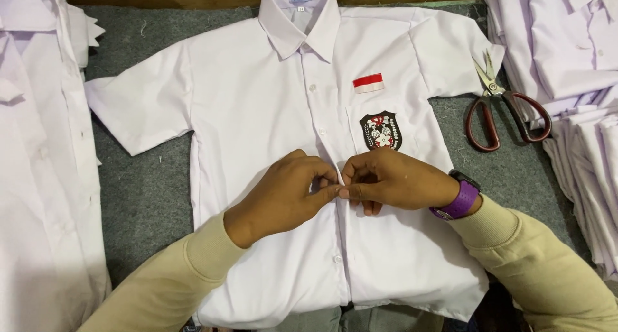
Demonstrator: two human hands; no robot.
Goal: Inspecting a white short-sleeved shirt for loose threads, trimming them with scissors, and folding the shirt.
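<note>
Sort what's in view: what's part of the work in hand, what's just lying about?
In hand:
- white shirt, laid flat, front up
- its button placket, pinched by left hand and right hand

Lying about:
- scissors, untouched, right of the shirt
- shirt stack at right
- more shirts at left
- grey mat underneath
</note>
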